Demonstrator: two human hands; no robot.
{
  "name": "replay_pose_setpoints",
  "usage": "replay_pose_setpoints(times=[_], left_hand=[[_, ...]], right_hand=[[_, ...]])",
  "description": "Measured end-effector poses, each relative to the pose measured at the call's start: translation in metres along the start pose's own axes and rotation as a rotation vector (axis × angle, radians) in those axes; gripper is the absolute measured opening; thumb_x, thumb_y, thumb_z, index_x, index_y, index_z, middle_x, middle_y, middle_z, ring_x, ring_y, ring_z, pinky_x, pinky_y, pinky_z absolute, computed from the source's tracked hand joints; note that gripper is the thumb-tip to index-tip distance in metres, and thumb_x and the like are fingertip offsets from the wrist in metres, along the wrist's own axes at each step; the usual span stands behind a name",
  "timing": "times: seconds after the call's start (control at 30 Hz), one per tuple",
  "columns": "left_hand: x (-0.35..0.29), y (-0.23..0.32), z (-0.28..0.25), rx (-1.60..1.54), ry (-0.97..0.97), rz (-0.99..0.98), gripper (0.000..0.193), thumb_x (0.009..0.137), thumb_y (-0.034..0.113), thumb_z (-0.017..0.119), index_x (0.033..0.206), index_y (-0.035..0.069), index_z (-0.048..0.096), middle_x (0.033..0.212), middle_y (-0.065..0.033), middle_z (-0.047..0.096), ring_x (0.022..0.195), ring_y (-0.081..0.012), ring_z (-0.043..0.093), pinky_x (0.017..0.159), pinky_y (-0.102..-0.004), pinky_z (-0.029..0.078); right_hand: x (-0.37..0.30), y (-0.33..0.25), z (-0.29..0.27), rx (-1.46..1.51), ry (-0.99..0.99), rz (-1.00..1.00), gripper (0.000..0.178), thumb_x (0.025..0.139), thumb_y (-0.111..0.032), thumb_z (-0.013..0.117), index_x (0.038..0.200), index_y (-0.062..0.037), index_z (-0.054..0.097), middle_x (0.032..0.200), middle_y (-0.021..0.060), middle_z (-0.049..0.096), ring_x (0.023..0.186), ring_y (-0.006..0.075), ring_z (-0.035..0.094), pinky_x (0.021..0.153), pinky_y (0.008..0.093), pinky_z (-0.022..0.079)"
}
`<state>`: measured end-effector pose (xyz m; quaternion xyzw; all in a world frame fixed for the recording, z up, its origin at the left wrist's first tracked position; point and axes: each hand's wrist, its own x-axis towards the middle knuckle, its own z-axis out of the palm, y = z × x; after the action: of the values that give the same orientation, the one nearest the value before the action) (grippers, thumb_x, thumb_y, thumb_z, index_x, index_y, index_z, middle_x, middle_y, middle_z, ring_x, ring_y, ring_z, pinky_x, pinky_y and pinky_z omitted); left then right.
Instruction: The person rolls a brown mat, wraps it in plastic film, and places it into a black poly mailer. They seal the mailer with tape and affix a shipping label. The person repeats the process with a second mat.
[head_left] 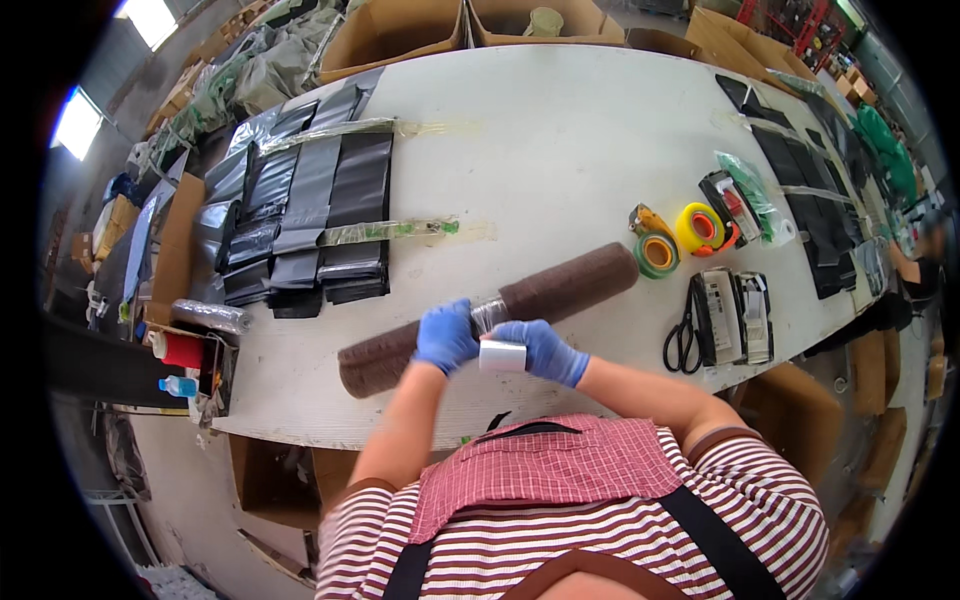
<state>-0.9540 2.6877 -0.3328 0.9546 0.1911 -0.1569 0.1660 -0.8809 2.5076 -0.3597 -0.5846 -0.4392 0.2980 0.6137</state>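
Note:
A long brown roll of soft, fabric-like material [570, 283] lies slantwise across the white table, its right end farther from me. Around its middle runs a shiny clear band [488, 314] that looks like tape. My left hand [446, 337], in a blue glove, grips the brown roll just left of that band. In my blue-gloved right hand [545, 352] is a roll of tape [502, 356] with a pale, whitish side, held close to the band on the near side. The fingertips of the right hand are partly hidden by the tape roll.
Black plastic bags [300, 220] lie taped down at the left; more dark bags [800, 180] are at the right. Nearer right are coloured tape rolls [657, 255], scissors [684, 335] and small boxes [735, 318]. Cardboard boxes [395, 35] border the far edge. Another person's arm [908, 268] shows at far right.

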Motion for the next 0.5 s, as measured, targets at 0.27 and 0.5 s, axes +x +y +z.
replay_pose_setpoints(times=[0.27,0.5], left_hand=[[0.026,0.015,0.025,0.305,0.575,0.263,0.072,0.076,0.043,0.071,0.134,0.009,0.046,0.124,-0.0157,0.055,0.120,-0.0325,0.051,0.103,-0.0518,0.034],[0.067,0.005,0.021,0.266,0.334,0.171,0.057,0.075,0.036,0.072,0.124,0.014,0.053,0.104,-0.0092,0.065,0.097,-0.0293,0.064,0.084,-0.0432,0.049]], right_hand=[[0.037,0.052,-0.031,0.427,0.154,0.255,0.022,0.092,-0.005,0.057,0.112,-0.0019,0.066,0.101,0.0070,0.069,0.089,0.0154,0.065,0.080,0.0298,0.055],[-0.011,0.052,-0.013,-0.458,-0.048,0.121,0.016,0.080,-0.012,0.067,0.096,-0.0118,0.068,0.092,0.0159,0.068,0.087,0.0354,0.065,0.076,0.0384,0.052]])
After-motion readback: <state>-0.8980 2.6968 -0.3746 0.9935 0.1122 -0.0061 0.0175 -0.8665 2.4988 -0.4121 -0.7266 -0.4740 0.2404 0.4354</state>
